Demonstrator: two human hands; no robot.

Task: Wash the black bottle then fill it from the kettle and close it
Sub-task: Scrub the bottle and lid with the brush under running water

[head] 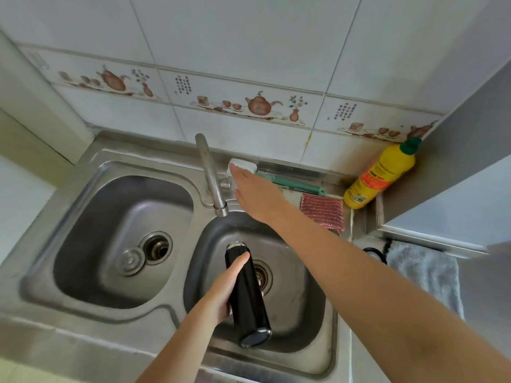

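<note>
Black bottle [247, 293] gripped by left hand [223, 294] over right basin; right hand [255, 193] flat, reaching brush [279, 179]

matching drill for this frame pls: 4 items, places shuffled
Things:
1. black bottle
2. yellow bottle
3. red scrub pad
4. drain plug

Places:
A. in the left basin
B. in the back right corner against the wall
C. held by the left hand over the right basin
D. flat on the sink ledge, right of the tap

Pairs: 1-C, 2-B, 3-D, 4-A
</note>
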